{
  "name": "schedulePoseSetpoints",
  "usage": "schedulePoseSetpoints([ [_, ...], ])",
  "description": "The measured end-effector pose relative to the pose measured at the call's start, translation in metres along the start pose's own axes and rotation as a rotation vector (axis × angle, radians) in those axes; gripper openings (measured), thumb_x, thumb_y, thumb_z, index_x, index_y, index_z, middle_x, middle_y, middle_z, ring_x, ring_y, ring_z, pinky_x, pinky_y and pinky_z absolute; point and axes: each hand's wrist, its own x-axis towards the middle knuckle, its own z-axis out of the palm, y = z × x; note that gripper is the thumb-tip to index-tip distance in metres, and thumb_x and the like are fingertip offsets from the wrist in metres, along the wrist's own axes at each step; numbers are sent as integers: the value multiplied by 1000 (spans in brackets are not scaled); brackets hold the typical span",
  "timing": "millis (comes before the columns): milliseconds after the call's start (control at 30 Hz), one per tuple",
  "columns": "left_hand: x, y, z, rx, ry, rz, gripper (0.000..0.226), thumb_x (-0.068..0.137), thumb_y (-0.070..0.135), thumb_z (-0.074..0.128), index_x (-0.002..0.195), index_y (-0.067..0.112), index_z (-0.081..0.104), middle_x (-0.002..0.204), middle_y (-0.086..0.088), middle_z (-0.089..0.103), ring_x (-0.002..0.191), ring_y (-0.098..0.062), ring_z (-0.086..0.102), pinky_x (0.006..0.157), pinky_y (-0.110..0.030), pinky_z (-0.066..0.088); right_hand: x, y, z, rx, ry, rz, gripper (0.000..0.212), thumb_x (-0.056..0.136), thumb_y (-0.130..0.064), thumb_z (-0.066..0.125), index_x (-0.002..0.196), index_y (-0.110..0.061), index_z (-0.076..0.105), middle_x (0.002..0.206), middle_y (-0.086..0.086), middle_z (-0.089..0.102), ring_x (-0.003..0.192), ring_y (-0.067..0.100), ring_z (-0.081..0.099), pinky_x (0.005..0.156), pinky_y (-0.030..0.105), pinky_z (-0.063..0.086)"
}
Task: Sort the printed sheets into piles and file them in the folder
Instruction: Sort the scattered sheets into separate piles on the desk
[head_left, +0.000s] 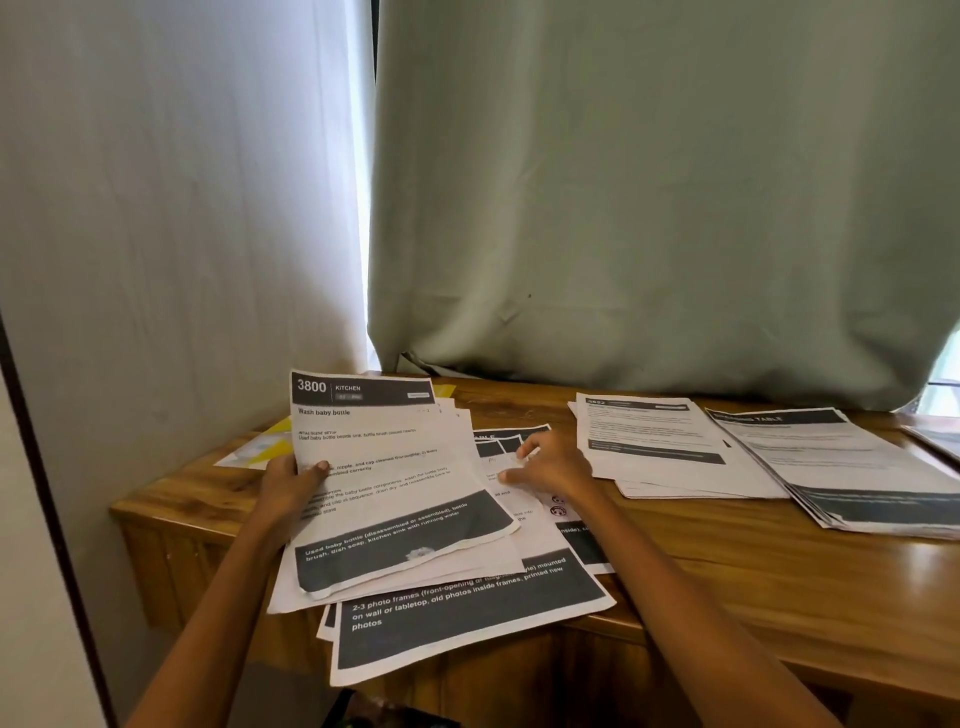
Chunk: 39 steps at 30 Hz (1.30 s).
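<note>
Left hand (291, 486) grips lifted sheaf (384, 483) by left edge (long axis away); right hand (550, 465), fingers loose, rests on loose sheets (524, 499) just right.

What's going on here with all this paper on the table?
A person is sorting printed sheets on a wooden table. The left hand holds up a fanned bunch of sheets, the top one headed "3800 Kitchen, Wash baby bottle". The right hand rests on loose sheets lying underneath. Two piles already sit to the right. A yellow folder pokes out behind the held sheets.
</note>
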Motion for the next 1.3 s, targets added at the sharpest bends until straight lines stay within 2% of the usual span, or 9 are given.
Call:
schedulePoseSetpoints([
  [67, -1, 1, 1, -41, -3, -7, 26, 94, 0, 48, 117, -9, 52, 121, -27, 58, 106, -43, 57, 83, -43, 47, -5, -7, 1, -158, -50, -36, 52, 78, -45, 71, 117, -15, 57, 119, 3, 59, 107, 19, 56, 83, 26, 43],
  [167, -6, 4, 0, -103, -17, -10, 24, 94, 0, 47, 117, -6, 51, 121, -28, 57, 103, -43, 57, 82, -44, 46, -4, -11, 4, -181, -98, -12, 51, 81, -40, 69, 122, -13, 51, 124, 7, 57, 110, 22, 55, 92, 29, 44],
  [233, -8, 5, 0, -157, -29, -19, 22, 94, -1, 46, 116, -4, 51, 122, -28, 56, 100, -40, 58, 84, -46, 46, -2, -10, 7, -156, -74, 16, 52, 81, -39, 70, 122, -12, 50, 125, 8, 57, 110, 23, 56, 92, 30, 44],
  [333, -10, 9, -1, -231, 15, -57, 28, 94, -2, 45, 122, -6, 47, 125, -28, 53, 110, -44, 54, 84, -47, 44, -1, -8, 10, -191, 1, 22, 63, 79, -43, 70, 129, -15, 44, 132, 6, 53, 117, 24, 52, 92, 30, 42],
  [833, -16, 17, 0, -283, 29, -139, 31, 94, 1, 46, 125, -1, 45, 128, -25, 52, 114, -44, 52, 85, -49, 44, 8, 7, 3, -57, 28, 181, 41, 77, -34, 74, 108, -11, 60, 110, 6, 64, 97, 24, 64, 85, 30, 50],
  [900, -17, 18, 0, -287, 25, -138, 32, 94, 1, 46, 126, -1, 44, 127, -24, 53, 114, -44, 52, 84, -49, 44, 8, 9, 3, 41, 49, 121, 29, 82, -28, 71, 104, -10, 62, 107, 5, 64, 94, 23, 63, 82, 29, 50],
  [1033, -18, 20, 1, -277, 38, -146, 29, 94, 1, 48, 122, -1, 47, 125, -25, 54, 110, -43, 55, 79, -47, 46, 13, 6, -6, 546, 222, 54, 10, 93, -19, 56, 99, -11, 59, 107, 9, 64, 85, 18, 60, 69, 24, 47],
  [1133, -15, 17, 0, -280, 4, -124, 22, 93, 3, 50, 115, 3, 50, 119, -21, 58, 93, -35, 60, 68, -40, 49, 15, 6, -7, 784, 261, 125, 15, 96, -19, 51, 104, -10, 58, 110, 7, 63, 91, 20, 61, 78, 30, 53],
  [1300, -10, 14, 17, -332, -59, -128, 27, 93, 2, 51, 119, -3, 53, 114, -20, 60, 85, -31, 63, 65, -39, 56, 10, 1, -7, 919, 142, 111, 14, 98, -19, 47, 106, -16, 57, 111, 5, 64, 90, 22, 64, 86, 41, 54],
])
